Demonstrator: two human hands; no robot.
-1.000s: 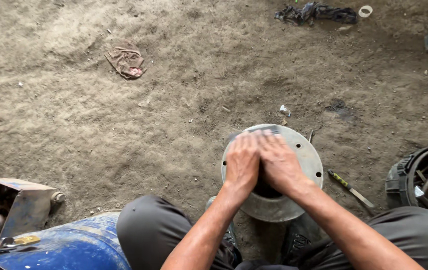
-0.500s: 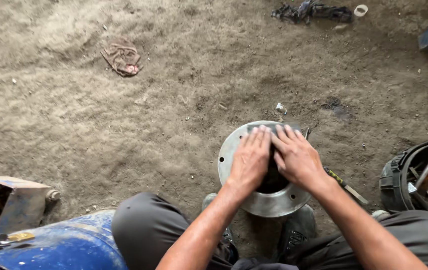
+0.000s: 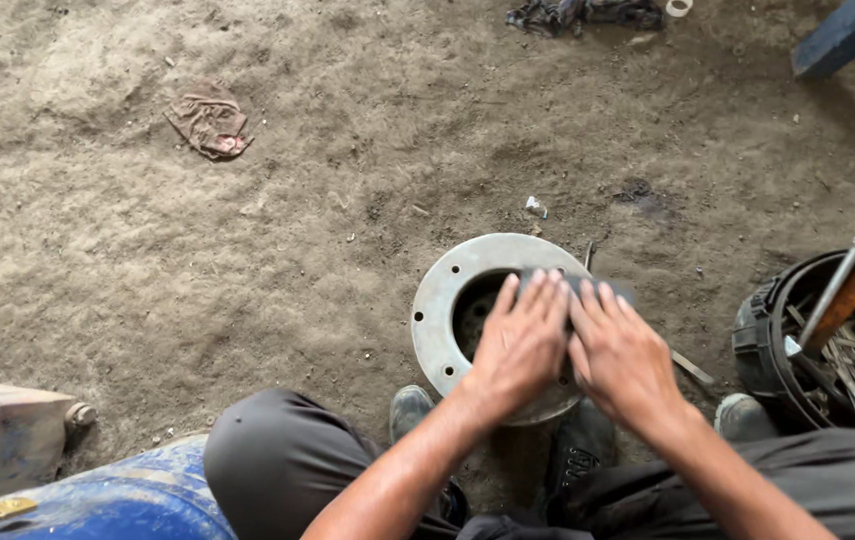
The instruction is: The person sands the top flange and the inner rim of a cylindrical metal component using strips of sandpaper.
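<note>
A round grey metal flange [image 3: 445,305] with bolt holes and a dark central opening lies on the dirt floor between my feet. Both my hands rest flat on its right half, fingers straight and close together. My left hand [image 3: 523,345] and my right hand [image 3: 626,358] lie side by side, pressing on a dark thin sheet [image 3: 610,287]. Only the sheet's far edge shows beyond the fingertips. My knees in grey trousers [image 3: 278,455] frame the flange.
A black bucket [image 3: 760,335] holding tools and a wooden-handled hammer [image 3: 850,290] stands at the right. A blue drum [image 3: 138,500] and a rusty metal box [image 3: 3,430] are at lower left. A crumpled rag [image 3: 210,120] lies far left, dark cloth [image 3: 578,12] at the top.
Both hands have slid across the flange toward its right side with the dark sheet under them, while the flange stays put.
</note>
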